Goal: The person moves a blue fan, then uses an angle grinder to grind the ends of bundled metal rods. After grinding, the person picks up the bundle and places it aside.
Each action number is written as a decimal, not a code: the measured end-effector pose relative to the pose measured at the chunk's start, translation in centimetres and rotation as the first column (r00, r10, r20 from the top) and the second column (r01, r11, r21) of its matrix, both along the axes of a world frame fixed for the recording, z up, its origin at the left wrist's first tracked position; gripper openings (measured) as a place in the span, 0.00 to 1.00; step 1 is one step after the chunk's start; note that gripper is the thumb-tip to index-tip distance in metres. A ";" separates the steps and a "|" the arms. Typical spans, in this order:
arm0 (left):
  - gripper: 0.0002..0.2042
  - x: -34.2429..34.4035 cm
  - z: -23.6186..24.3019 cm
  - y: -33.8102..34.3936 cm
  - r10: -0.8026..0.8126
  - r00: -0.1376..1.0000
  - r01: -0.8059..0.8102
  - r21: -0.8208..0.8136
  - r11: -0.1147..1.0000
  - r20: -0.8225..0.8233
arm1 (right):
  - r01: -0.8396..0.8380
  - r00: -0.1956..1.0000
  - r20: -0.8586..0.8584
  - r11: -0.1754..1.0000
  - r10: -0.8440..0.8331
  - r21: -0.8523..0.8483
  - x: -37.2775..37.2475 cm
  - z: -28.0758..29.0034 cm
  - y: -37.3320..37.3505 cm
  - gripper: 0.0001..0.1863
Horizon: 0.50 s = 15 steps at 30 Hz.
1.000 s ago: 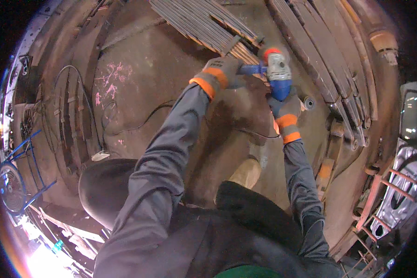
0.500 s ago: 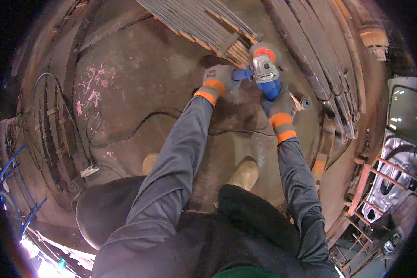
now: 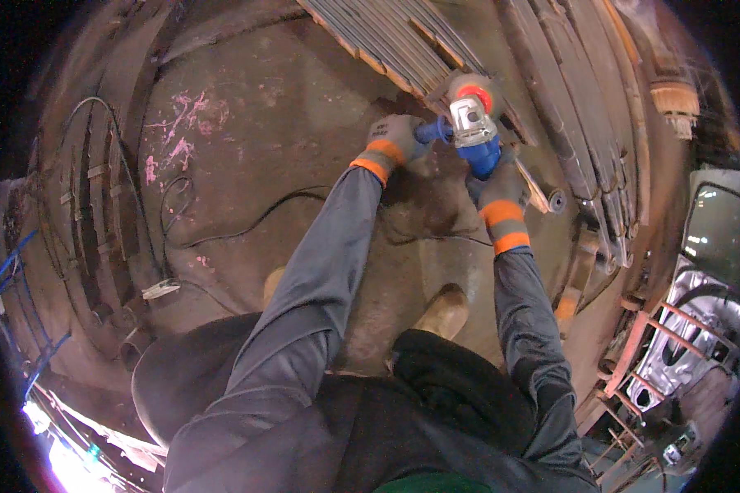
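Note:
Both my hands, in grey gloves with orange-striped cuffs, hold an angle grinder (image 3: 472, 130) with a silver head and blue body. My left hand (image 3: 395, 138) is wrapped round its blue side handle (image 3: 432, 131). Round the blue body closes my right hand (image 3: 499, 185), its fingers partly hidden. A round wheel (image 3: 474, 93) with a red centre sits at the far end of the grinder, over the near end of a stack of long metal leaf strips (image 3: 395, 45). Whether the wheel touches the metal I cannot tell.
More long leaf springs (image 3: 563, 107) lie to the right; another bundle (image 3: 99, 214) is at the left. A black cable (image 3: 247, 234) runs across the floor (image 3: 255, 156). My boot (image 3: 442, 312) stands near it. A reddish metal frame (image 3: 633, 349) and silver panel (image 3: 686, 329) are at the right.
The metal strips and floor have shifted rightward in the picture, while the grinder stays nearly in place there. The wheel now lies farther over the strips' end. Both hands keep their grip.

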State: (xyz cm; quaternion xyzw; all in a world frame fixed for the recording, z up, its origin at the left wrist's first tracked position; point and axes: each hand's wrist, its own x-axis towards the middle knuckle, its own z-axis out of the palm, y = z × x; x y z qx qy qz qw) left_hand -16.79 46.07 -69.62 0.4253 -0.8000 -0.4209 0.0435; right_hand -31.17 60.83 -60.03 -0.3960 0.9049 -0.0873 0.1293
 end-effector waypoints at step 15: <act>0.15 -2.2 3.1 2.7 -0.062 0.998 0.064 -0.096 0.993 0.026 | 0.061 0.998 -0.025 0.994 -0.059 0.094 -1.8 1.9 2.7 0.37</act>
